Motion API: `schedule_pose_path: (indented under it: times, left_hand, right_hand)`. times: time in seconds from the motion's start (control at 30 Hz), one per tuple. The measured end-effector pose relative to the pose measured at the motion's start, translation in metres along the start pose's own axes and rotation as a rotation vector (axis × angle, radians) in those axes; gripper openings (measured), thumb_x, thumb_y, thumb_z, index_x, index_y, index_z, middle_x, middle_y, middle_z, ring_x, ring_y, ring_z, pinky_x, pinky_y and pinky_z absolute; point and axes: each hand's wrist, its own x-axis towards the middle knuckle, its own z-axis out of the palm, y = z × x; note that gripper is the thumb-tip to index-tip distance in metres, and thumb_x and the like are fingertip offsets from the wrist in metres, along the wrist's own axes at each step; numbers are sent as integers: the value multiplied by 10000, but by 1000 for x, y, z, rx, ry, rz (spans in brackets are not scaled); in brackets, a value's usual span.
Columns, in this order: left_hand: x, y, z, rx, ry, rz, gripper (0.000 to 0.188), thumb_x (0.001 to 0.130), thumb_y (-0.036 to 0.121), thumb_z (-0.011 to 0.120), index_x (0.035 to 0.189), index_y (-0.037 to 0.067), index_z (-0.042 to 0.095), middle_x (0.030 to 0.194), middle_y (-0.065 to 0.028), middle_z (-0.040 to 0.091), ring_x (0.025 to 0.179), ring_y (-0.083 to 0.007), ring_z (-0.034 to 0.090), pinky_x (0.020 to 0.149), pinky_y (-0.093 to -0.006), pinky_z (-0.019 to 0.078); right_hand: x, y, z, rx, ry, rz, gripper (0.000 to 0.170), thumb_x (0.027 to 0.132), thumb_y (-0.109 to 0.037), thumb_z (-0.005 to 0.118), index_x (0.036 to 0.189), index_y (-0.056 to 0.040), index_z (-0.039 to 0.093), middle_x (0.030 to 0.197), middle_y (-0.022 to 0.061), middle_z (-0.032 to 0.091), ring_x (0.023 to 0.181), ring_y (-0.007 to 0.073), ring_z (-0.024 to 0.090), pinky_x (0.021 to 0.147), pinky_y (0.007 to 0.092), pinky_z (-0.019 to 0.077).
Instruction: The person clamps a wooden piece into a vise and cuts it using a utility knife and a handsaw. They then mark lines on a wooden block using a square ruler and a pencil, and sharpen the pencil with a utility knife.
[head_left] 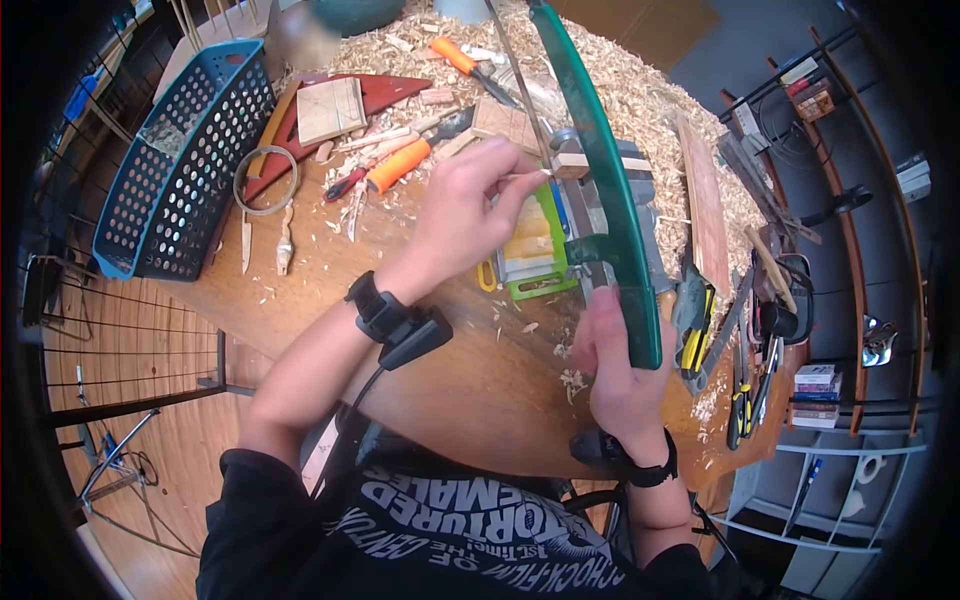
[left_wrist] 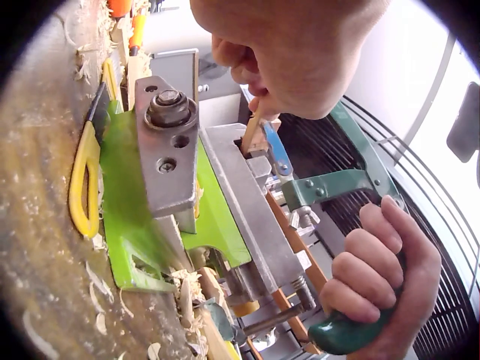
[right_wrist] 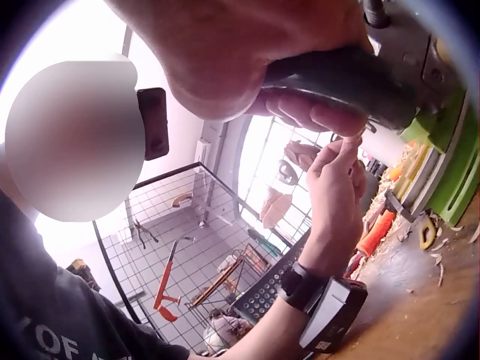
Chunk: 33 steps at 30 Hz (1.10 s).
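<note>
1. Wood curls [head_left: 655,95] cover the worktop [head_left: 460,345] behind the vise [left_wrist: 251,210].
2. Shelves [head_left: 850,449] stand right of it.
3. Right hand [head_left: 625,375] grips the green saw [head_left: 598,130] above it.
4. Left hand [head_left: 470,205] pinches wood [left_wrist: 250,135] at it.

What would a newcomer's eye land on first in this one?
Probably the long green-framed saw in the right hand, right of centre in the head view. Next, the pale wood shavings strewn thickly over the far side of the table, then the blue perforated basket at its left edge.
</note>
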Motion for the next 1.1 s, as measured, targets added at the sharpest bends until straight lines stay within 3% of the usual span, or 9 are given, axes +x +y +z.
schedule_pose_path:
  times: [0.03, 0.47, 0.53, 0.6, 0.73, 0.8, 0.93, 1.0, 1.1]
  left_hand:
    - [0, -1, -1, 1, -1, 19, 118, 881, 62, 707, 830, -19, 637, 709, -53, 523, 566, -103, 453, 506, -262, 354]
    - [-1, -2, -1, 72, 38, 66, 100, 867, 60, 720, 839, -5, 649, 671, -55, 516, 547, -121, 458, 495, -270, 359]
    - [0, -2, 1, 63, 42, 73, 99, 867, 61, 721, 841, -4, 652, 673, -51, 515, 548, -116, 455, 492, -268, 356]
    - [-1, -3, 2, 52, 41, 56, 93, 869, 60, 721, 846, -3, 657, 678, -42, 518, 552, -100, 452, 488, -258, 348]
    - [-1, -2, 0, 60, 22, 28, 91, 878, 62, 716, 852, -5, 660, 687, -23, 519, 566, -72, 447, 489, -243, 338]
    - [0, 0, -1, 26, -1, -30, 108, 860, 74, 701, 817, 5, 630, 702, -100, 566, 591, -231, 554, 554, -335, 433]
    - [0, 0, 0, 2, 6, -37, 114, 858, 70, 702, 817, -5, 626, 695, -103, 554, 586, -228, 532, 550, -331, 418]
    - [0, -2, 0, -31, 4, -52, 112, 856, 67, 702, 820, -8, 626, 692, -104, 548, 583, -225, 528, 547, -331, 413]
    - [0, 0, 0, -20, 9, -47, 112, 857, 67, 701, 822, -8, 626, 691, -103, 547, 581, -220, 524, 546, -329, 411]
  right_hand:
    - [-1, -1, -1, 2, 0, -6, 191, 981, -97, 551, 844, 29, 592, 575, 55, 509, 514, 99, 475, 488, 296, 354]
    - [-74, -21, -35, -1, -1, 136, 191, 926, -42, 542, 742, 8, 560, 570, 46, 522, 475, 158, 519, 481, 289, 389]
    - [-95, -15, -47, -60, -68, 94, 177, 917, -36, 532, 751, 12, 567, 565, 51, 529, 462, 176, 524, 486, 286, 404]
    - [-113, -25, -46, 224, 18, 137, 219, 1010, -167, 495, 973, 48, 512, 540, 37, 428, 462, 116, 387, 442, 281, 304]
    - [-127, -30, -58, 171, -34, 137, 191, 1000, -137, 487, 931, 41, 498, 543, 51, 434, 454, 124, 384, 438, 293, 304]
    - [-127, -28, -57, 138, -46, 134, 199, 998, -131, 475, 877, 28, 480, 542, 56, 435, 456, 122, 388, 437, 293, 298]
    - [-108, -18, -54, 60, -116, 132, 254, 996, -133, 473, 780, -1, 452, 548, 41, 431, 458, 119, 391, 438, 280, 278]
    - [-91, -10, -47, -74, -101, 86, 161, 920, -38, 543, 770, 14, 570, 553, 60, 505, 452, 184, 519, 469, 295, 388]
    - [-60, 0, -26, -106, -59, 48, 165, 928, -48, 554, 774, 11, 562, 536, 65, 469, 437, 188, 504, 451, 310, 366]
